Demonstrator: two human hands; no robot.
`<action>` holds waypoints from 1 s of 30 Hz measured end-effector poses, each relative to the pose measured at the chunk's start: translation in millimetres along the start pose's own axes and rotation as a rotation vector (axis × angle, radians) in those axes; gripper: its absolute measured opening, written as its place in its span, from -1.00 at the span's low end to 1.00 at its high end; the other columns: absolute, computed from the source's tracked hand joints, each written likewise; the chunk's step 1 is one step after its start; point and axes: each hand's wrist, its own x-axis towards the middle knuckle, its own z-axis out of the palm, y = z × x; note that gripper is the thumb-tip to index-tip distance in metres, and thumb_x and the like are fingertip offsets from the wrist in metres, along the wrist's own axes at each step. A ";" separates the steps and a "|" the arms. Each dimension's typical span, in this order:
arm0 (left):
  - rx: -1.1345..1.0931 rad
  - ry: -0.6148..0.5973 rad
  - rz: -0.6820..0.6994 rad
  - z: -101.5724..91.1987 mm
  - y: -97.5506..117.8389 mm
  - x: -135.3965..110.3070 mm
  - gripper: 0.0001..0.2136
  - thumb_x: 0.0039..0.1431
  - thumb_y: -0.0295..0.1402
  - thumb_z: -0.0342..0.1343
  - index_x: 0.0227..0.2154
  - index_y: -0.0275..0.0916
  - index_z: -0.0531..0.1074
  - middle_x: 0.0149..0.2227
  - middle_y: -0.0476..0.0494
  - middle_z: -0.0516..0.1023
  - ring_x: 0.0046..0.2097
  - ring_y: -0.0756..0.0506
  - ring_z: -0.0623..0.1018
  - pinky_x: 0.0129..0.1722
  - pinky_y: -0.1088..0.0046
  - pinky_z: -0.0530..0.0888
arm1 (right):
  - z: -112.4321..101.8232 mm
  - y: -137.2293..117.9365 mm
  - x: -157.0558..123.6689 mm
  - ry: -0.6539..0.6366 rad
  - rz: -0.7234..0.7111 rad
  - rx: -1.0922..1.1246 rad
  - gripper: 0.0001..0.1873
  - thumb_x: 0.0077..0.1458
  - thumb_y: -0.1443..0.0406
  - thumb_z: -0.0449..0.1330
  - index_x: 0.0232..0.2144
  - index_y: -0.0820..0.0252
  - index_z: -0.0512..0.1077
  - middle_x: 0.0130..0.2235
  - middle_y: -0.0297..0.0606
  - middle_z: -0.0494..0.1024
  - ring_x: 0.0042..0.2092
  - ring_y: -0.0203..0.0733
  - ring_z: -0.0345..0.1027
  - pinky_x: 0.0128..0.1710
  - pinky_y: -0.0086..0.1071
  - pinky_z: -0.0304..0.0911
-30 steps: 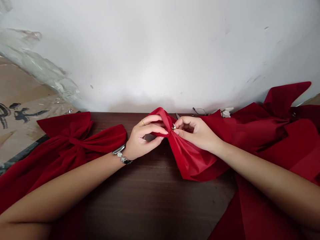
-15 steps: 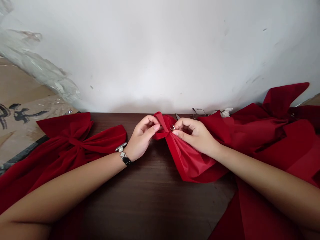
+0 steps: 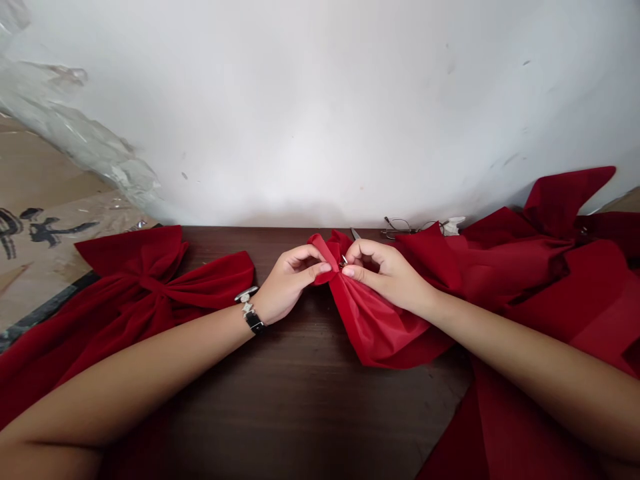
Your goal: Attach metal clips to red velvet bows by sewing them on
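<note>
My left hand (image 3: 287, 280) and my right hand (image 3: 385, 270) meet at the gathered middle of a red fabric piece (image 3: 380, 320) on a dark wooden table (image 3: 300, 393). Both hands pinch the bunched cloth, fingers curled tight. A small metal clip or wire (image 3: 344, 261) glints between my fingertips at the pinch. Below my right hand the fabric fans out toward me. My left wrist wears a bracelet-style watch (image 3: 249, 308).
A finished red velvet bow (image 3: 150, 283) lies at the left of the table. More red fabric (image 3: 550, 267) is heaped at the right. Glasses (image 3: 400, 227) and a small tool lie against the white wall. Cardboard and clear plastic (image 3: 75, 140) stand at the far left.
My left hand has let the upper fold drop and moved its pinch in closer to the gathered middle. The raised fold has flattened. My right hand has barely moved.
</note>
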 end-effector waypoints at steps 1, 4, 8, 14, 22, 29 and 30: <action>0.000 0.001 -0.007 0.6 0.4 -0.4 -0.86 0.03 -0.33 0.31 -0.45 -0.24 0.47 -0.41 -0.01 0.52 -0.37 0.04 0.47 -0.32 0.52 0.45 | -0.8 -0.9 0.6 -0.020 0.001 0.011 -0.72 0.14 0.13 0.21 -0.46 0.17 0.28 -0.42 -0.37 0.37 -0.38 -0.30 0.21 -0.33 -0.41 0.16; 0.003 0.013 -0.012 1.6 1.0 -0.4 -0.84 0.10 -0.27 0.26 -0.39 -0.24 0.44 -0.40 -0.01 0.49 -0.35 0.03 0.46 -0.32 0.53 0.44 | -6.2 -4.6 3.0 -0.067 0.004 0.011 -0.69 0.20 0.11 0.12 -0.47 0.19 0.31 -0.43 -0.36 0.36 -0.37 -0.30 0.21 -0.31 -0.41 0.14; -0.101 0.028 -0.032 0.7 0.1 2.8 -0.80 0.17 -0.23 0.19 -0.41 -0.22 0.34 -0.43 0.02 0.45 -0.40 0.04 0.45 -0.35 0.52 0.45 | -16.3 -7.3 6.9 -0.062 0.076 -0.027 -0.74 0.25 0.21 0.02 -0.40 0.20 0.39 -0.38 -0.33 0.41 -0.30 -0.26 0.27 -0.20 -0.37 0.16; -0.179 0.065 -0.087 -3.8 0.0 8.7 -0.77 0.17 -0.20 0.18 -0.38 -0.20 0.27 -0.37 -0.03 0.52 -0.30 -0.02 0.54 -0.30 0.47 0.48 | -20.6 -3.6 8.3 -0.158 0.108 0.007 -0.92 0.09 0.32 0.16 -0.30 0.18 0.38 -0.27 -0.31 0.46 -0.25 -0.25 0.33 -0.18 -0.34 0.25; -0.351 0.213 -0.077 -22.5 8.6 23.7 -0.82 0.12 -0.35 0.21 -0.40 -0.25 0.30 -0.47 0.03 0.47 -0.38 0.05 0.52 -0.32 0.56 0.50 | -4.1 10.4 4.3 -0.139 0.061 0.008 -0.87 0.09 0.34 0.15 -0.25 0.20 0.37 -0.27 -0.27 0.47 -0.26 -0.27 0.37 -0.18 -0.32 0.33; -0.392 0.263 -0.114 -29.8 31.2 27.4 -0.89 0.23 -0.42 0.04 -0.41 -0.22 0.25 -0.63 0.19 0.17 -0.68 0.15 0.17 -0.63 0.68 0.28 | 6.2 16.3 -1.5 0.008 -0.039 -0.143 -0.85 0.04 0.44 0.13 -0.29 0.19 0.39 -0.36 -0.33 0.46 -0.34 -0.31 0.34 -0.31 -0.42 0.28; -0.371 0.257 -0.099 -30.2 35.2 27.6 -0.89 0.24 -0.41 0.04 -0.41 -0.22 0.24 -0.63 0.19 0.15 -0.69 0.16 0.10 -0.68 0.69 0.18 | 6.4 17.1 -2.0 0.013 -0.044 -0.147 -0.86 0.04 0.44 0.13 -0.29 0.19 0.38 -0.36 -0.33 0.45 -0.34 -0.31 0.33 -0.32 -0.43 0.27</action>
